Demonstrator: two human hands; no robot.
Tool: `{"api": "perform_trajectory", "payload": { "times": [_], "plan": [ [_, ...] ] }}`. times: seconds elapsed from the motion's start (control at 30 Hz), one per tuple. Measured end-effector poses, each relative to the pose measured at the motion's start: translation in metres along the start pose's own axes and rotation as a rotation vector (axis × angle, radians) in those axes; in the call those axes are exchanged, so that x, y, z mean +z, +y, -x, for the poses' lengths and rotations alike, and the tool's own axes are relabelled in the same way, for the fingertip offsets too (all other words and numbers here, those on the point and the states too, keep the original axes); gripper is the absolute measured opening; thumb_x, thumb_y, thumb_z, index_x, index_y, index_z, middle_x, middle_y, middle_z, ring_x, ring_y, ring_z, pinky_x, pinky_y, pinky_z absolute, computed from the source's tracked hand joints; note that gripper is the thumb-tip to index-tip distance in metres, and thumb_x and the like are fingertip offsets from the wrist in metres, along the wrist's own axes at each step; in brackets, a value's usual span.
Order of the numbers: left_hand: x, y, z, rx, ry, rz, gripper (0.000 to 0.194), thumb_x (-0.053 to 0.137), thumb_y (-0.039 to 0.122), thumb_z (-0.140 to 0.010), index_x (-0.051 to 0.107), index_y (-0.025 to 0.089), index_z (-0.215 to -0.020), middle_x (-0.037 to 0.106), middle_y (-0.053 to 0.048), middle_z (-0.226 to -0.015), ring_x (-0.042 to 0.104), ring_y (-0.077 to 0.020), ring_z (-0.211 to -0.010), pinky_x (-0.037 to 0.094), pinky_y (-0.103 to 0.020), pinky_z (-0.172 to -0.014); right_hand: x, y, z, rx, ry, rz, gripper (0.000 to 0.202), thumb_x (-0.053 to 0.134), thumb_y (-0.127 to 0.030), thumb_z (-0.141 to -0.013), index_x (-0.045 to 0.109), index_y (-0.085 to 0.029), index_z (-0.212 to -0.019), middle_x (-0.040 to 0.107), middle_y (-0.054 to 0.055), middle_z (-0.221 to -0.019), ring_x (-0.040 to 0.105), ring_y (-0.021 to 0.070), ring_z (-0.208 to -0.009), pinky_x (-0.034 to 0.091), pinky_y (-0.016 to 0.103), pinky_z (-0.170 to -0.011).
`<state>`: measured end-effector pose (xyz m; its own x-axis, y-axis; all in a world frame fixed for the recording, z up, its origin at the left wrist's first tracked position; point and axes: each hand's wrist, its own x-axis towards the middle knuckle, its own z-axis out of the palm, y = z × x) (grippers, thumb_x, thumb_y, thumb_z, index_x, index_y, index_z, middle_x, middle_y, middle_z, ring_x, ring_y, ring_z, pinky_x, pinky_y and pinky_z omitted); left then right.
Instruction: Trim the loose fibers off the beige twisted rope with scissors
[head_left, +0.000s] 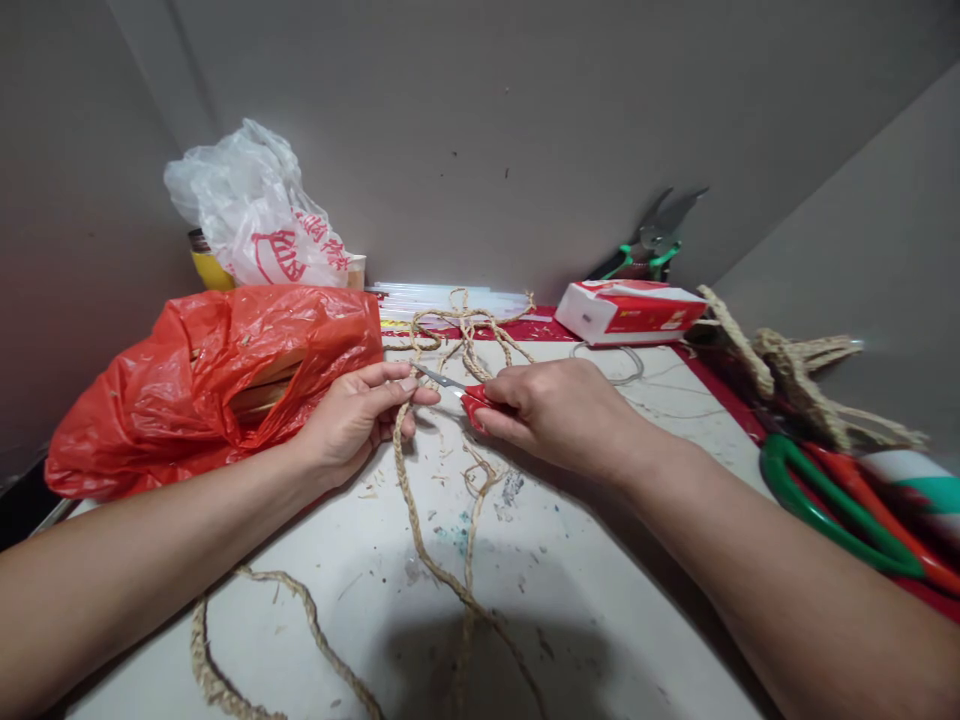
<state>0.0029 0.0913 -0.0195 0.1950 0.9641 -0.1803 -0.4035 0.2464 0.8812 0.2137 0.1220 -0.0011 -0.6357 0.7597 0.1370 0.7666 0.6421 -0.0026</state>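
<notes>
Braided rope is pinched in left hand; right of rope, right hand grips 1 pair of red-handled scissors.

The only view looks from the person's head, facing forward and down, close above the flat, pale, debris-flecked tabletop, toward the smooth grey wall behind it.

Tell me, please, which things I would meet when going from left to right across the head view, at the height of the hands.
Red plastic bag, left hand, red-handled scissors, right hand, green handle.
</notes>
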Motion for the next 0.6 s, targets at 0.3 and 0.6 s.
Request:
{"api": "perform_trajectory", "payload": {
  "times": [0.3,0.6],
  "plan": [
    [0.001,0.0,0.001,0.009,-0.025,0.001,0.02,0.069,0.014,-0.073,0.058,0.014,-0.089,0.073,-0.006,-0.075,0.057,-0.0082,-0.044,0.045,-0.019,-0.046,-0.002,-0.006,0.002,0.052,0.062,-0.012,0.032,0.048,-0.045,-0.077,0.057,-0.019,-0.061,0.06,0.003,-0.062,0.044,0.0131,-0.054,0.019,0.028,-0.052],
    [0.002,-0.001,0.001,0.006,-0.016,-0.008,0.018,0.068,0.013,-0.073,0.057,0.013,-0.087,0.072,-0.006,-0.074,0.057,-0.0074,-0.045,0.045,-0.018,-0.046,0.001,-0.008,0.0,0.051,0.031,0.033,0.035,0.043,-0.042,-0.084,0.064,-0.019,-0.068,0.065,0.003,-0.064,0.047,0.0125,-0.053,0.019,0.027,-0.052]
  ]
}}
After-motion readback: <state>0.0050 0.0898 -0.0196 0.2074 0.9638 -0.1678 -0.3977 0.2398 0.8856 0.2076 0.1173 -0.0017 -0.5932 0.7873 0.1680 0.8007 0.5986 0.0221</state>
